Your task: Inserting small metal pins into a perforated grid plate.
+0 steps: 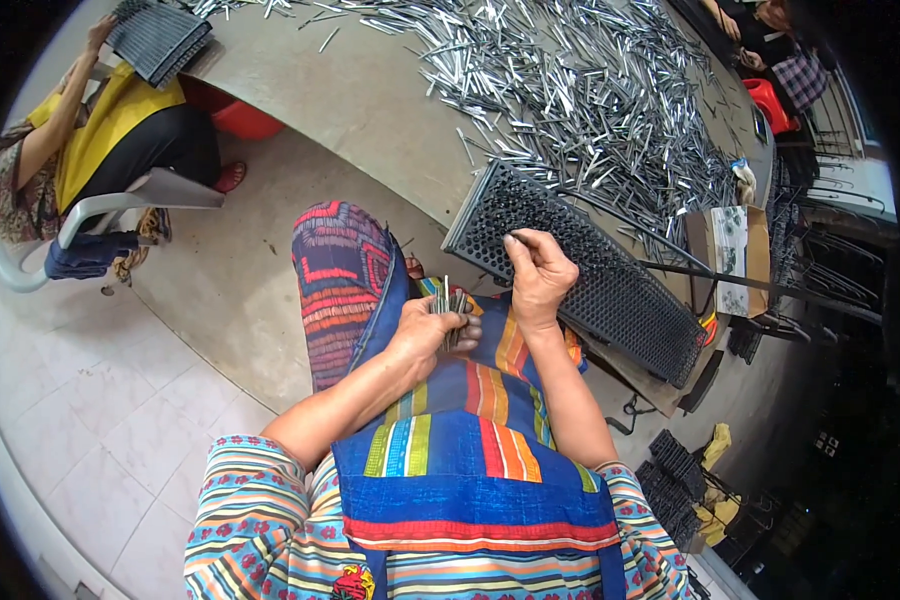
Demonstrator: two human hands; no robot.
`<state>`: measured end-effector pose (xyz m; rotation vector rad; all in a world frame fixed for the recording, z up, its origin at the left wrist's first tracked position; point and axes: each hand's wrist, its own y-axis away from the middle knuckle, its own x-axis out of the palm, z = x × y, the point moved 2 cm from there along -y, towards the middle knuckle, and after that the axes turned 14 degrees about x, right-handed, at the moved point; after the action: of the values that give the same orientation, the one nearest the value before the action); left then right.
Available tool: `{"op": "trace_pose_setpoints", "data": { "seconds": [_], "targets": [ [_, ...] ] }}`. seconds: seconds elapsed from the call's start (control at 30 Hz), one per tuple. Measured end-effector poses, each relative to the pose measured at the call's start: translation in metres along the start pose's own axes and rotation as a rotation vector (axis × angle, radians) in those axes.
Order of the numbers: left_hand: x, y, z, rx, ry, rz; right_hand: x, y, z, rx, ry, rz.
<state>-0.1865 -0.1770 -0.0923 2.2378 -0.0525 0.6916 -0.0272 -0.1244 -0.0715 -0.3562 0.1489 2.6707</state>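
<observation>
My left hand (438,328) is closed round a bunch of thin metal rods (444,300), held upright above my lap. A long black rack full of round holes (620,305) lies tilted in front of me, its far left end resting on the table's edge. Over the left part of that rack is my right hand (542,275), thumb and fingertips pinched together close to the holes. Whatever is between those fingertips is too small or hidden to make out.
A wide spread of loose metal rods (580,90) covers much of the table (300,75). An open cardboard box (755,260) stands at the right. At the far left a seated co-worker (100,140) holds another dark rack (160,42). More black racks (670,475) lie on the floor, lower right.
</observation>
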Motion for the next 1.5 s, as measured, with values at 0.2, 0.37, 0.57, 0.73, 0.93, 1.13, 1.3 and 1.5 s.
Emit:
{"op": "trace_pose_setpoints", "data": {
  "seconds": [0.2, 0.37, 0.57, 0.73, 0.93, 1.13, 1.3, 1.5],
  "targets": [
    [-0.001, -0.007, -0.007, 0.075, -0.036, -0.034, 0.005, -0.002, 0.017, -0.085, 0.137, 0.024],
    [0.004, -0.008, -0.014, 0.113, 0.012, -0.042, 0.008, -0.001, 0.024, -0.353, 0.468, 0.037],
    [0.004, -0.010, -0.016, 0.101, 0.101, -0.030, 0.006, 0.006, 0.034, -0.530, 0.751, 0.082],
    [0.004, -0.010, -0.015, 0.121, 0.132, 0.034, -0.006, 0.022, 0.020, 0.099, 0.416, 0.396],
    [0.011, -0.006, -0.019, 0.110, 0.038, 0.069, -0.010, 0.030, -0.004, 0.574, -0.155, 0.533],
    [0.009, -0.008, -0.018, 0.111, 0.023, 0.067, -0.009, 0.034, -0.006, 0.522, -0.220, 0.451],
    [0.011, -0.006, -0.016, 0.137, -0.015, 0.043, -0.008, 0.032, 0.000, 0.669, -0.235, 0.458],
    [0.014, -0.004, -0.011, 0.207, -0.019, 0.031, -0.011, 0.032, -0.006, 0.679, -0.258, 0.468]
  ]
}}
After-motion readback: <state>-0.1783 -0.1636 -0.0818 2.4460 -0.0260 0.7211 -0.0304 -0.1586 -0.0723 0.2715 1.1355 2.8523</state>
